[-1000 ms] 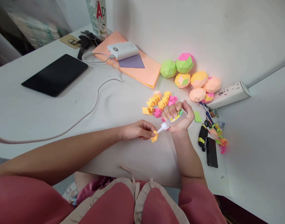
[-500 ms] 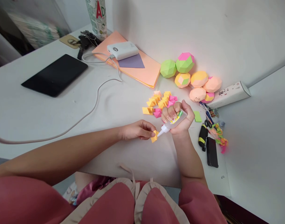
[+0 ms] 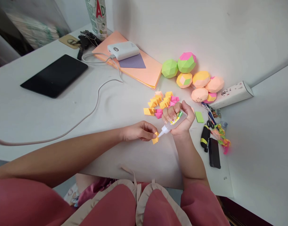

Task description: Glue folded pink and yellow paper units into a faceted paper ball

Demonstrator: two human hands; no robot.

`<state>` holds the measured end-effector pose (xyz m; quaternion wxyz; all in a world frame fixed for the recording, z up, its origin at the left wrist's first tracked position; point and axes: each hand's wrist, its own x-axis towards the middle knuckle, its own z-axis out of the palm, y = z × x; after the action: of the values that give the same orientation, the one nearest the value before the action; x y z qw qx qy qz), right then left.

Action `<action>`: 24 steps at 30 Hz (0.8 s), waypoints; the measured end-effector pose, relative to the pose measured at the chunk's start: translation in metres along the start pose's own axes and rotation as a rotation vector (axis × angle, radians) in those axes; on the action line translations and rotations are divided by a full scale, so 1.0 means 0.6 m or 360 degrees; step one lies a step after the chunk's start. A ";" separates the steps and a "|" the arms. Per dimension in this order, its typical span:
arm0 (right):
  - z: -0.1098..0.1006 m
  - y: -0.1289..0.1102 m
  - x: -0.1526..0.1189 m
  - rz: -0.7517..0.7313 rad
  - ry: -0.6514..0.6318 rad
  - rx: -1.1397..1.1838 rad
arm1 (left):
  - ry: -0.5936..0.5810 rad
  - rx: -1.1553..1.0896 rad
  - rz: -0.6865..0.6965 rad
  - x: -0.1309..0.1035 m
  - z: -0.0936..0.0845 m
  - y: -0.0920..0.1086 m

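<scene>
Between the thumb and fingers of my left hand (image 3: 144, 131) is a small folded piece of orange paper (image 3: 155, 139). My right hand (image 3: 181, 121) is wrapped around a clear glue bottle (image 3: 173, 121) with a white nozzle and a yellow-green label. The bottle tilts down to the left, and its nozzle tip meets the folded paper's right side; whether glue is coming out is too small to tell. Just beyond my hands, several orange and pink folded paper pieces (image 3: 153, 102) lie in rows on the white table (image 3: 125, 110).
Faceted paper balls (image 3: 186, 66) stand by the wall, near a white box (image 3: 233, 95). A power bank (image 3: 123, 50) rests on orange paper sheets (image 3: 146, 73), its cable (image 3: 96, 106) crossing leftward. A black tablet (image 3: 55, 75) lies left; a cutter (image 3: 205, 138) and black case (image 3: 214, 153) lie right.
My right hand and the glue bottle have shifted slightly left, bringing the nozzle a little further over the folded paper. My left hand stays almost still.
</scene>
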<state>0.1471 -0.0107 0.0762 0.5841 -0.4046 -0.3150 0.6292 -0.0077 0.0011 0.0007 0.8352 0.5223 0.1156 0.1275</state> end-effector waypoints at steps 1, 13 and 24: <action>0.000 0.000 -0.001 0.0016 -0.0024 -0.0012 | 0.0012 -0.0002 0.0002 0.000 0.000 0.000; -0.003 0.002 0.005 -0.0059 0.0083 0.0001 | -0.0042 0.0045 -0.0004 -0.001 -0.002 -0.002; 0.003 0.001 -0.005 0.0042 -0.0035 -0.0012 | 0.0088 -0.0016 -0.0041 0.001 0.001 -0.001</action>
<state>0.1453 -0.0138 0.0768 0.5707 -0.4040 -0.3183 0.6401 -0.0071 0.0004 0.0004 0.8359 0.5128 0.1447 0.1318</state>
